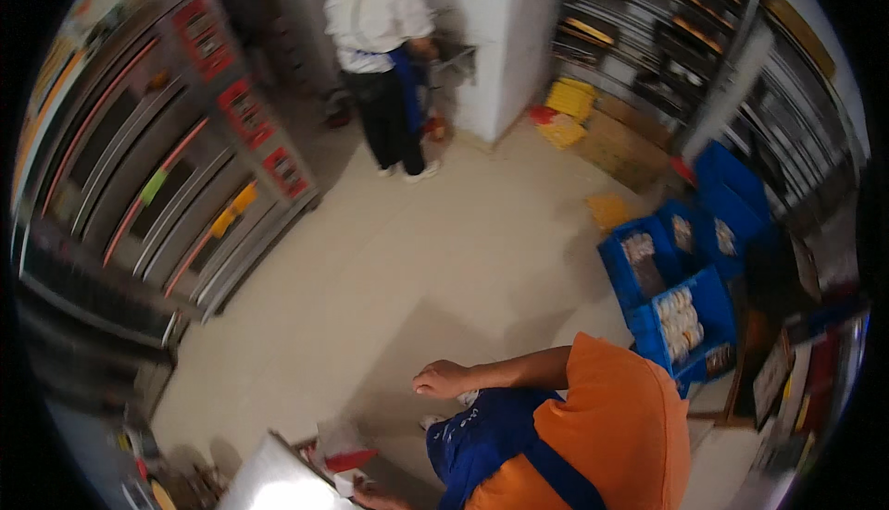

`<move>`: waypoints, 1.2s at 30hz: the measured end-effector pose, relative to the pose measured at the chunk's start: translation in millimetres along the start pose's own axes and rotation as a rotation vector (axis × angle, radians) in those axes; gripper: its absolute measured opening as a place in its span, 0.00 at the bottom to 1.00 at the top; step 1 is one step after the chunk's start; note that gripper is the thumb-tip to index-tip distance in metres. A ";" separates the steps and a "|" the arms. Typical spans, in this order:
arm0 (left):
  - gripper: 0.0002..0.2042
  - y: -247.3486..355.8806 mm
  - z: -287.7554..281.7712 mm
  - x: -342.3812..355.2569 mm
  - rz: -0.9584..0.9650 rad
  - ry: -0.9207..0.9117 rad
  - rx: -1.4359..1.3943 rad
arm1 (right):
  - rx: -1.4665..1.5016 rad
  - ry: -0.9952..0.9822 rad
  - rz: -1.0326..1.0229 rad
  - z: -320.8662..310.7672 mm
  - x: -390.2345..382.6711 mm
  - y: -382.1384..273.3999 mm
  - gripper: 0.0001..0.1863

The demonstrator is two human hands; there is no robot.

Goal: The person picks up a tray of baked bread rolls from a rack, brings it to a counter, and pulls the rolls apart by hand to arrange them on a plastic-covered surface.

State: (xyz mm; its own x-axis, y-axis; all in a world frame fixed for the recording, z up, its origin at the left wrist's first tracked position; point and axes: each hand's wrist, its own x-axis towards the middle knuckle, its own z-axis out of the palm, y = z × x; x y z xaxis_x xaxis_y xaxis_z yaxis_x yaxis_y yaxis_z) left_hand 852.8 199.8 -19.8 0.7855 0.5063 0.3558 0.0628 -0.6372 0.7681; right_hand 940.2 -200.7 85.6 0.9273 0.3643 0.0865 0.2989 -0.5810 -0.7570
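My right hand (440, 379) hangs over the floor beside my blue apron (482, 436), its fingers loosely curled with nothing visible in them. Low in the frame, my left hand (370, 493) is at a small white object (347, 480), fingers apparently closed on it and partly hidden. Just beyond it lies a red and clear package (343, 445), by the edge of a shiny metal surface (264, 478).
Steel deck ovens (157, 167) line the left. A co-worker (375, 38) in white stands at the back by a wall. At right are tray racks (639, 19), a cardboard box (616, 154), yellow items (569, 103) and blue crates (704, 306) holding bagged goods.
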 end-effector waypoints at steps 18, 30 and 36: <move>0.12 434.7 471.8 123.4 0.452 -1.758 -0.294 | 0.070 1.251 1.007 -158.6 -82.3 96.6 0.08; 0.25 713.9 643.1 -107.1 1.095 -2.136 -0.029 | 0.173 1.829 1.143 -409.6 -229.5 290.7 0.11; 0.14 840.1 711.2 -157.6 1.055 -2.196 -0.119 | 0.529 2.071 0.806 -611.2 -284.6 370.0 0.11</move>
State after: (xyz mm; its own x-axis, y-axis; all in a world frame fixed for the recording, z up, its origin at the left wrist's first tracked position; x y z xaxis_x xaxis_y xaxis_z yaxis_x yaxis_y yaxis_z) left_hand 1219.6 -828.6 190.9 -0.2387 -0.9282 -0.2854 -0.5589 -0.1091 0.8221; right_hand 924.7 -964.1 176.7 -0.2172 -0.9634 -0.1574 0.1264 0.1321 -0.9831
